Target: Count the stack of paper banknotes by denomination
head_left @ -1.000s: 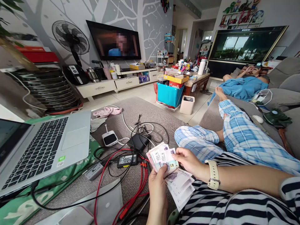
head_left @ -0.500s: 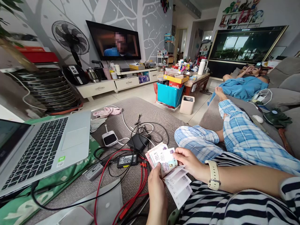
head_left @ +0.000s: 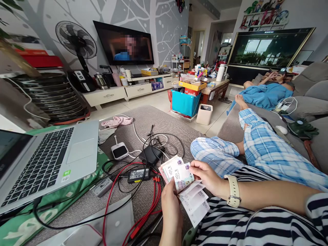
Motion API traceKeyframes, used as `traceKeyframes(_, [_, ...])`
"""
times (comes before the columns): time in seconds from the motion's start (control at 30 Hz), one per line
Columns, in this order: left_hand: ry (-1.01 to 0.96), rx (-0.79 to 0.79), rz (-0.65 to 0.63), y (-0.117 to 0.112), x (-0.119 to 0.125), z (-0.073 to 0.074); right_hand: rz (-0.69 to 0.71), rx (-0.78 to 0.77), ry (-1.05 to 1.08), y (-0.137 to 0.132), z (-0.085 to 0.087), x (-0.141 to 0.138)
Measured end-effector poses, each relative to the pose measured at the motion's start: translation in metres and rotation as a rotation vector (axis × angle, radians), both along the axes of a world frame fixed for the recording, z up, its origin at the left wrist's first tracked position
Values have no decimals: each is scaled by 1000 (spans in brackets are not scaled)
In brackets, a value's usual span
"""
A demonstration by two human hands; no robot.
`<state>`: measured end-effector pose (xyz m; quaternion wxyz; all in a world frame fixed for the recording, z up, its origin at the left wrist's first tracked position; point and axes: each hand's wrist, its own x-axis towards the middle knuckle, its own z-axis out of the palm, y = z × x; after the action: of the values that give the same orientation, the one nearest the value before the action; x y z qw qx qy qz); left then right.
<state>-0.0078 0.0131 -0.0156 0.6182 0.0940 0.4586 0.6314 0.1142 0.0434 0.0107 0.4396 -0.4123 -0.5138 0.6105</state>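
A fanned stack of banknotes is held over my lap, the front note printed with a 5. My left hand grips the stack from below, its thumb pressed on the face of the notes. At the upper right edge, my right hand pinches a note between thumb and fingers. Several pale note ends fold down between the hands, toward the striped shirt. A cream watch is on my right wrist. Close to my left hand lie red cables and a black power adapter.
An open laptop rests on a green cloth at left. On the grey couch surface are a small white device, a black box and tangled cables. Another person lies under a blue blanket at the far right.
Both hands and the banknotes stay almost in place; the front note has shifted very slightly. The camera view has moved a little.
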Motion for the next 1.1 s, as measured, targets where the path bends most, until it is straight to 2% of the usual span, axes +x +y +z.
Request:
traceKeyframes(0.33, [10,4,-28,-1,-2,-2,20,-11,38,0,-2,0])
traceKeyframes(0.67, [20,29,-33,0,-2,-1,1,-71,9,-2,10,-3])
traceKeyframes(0.87, [-6,30,-50,-1,-2,-2,6,-51,-1,-2,8,-2])
traceKeyframes(1.1, [-54,31,-61,-3,-2,3,101,2,-15,0,9,-1])
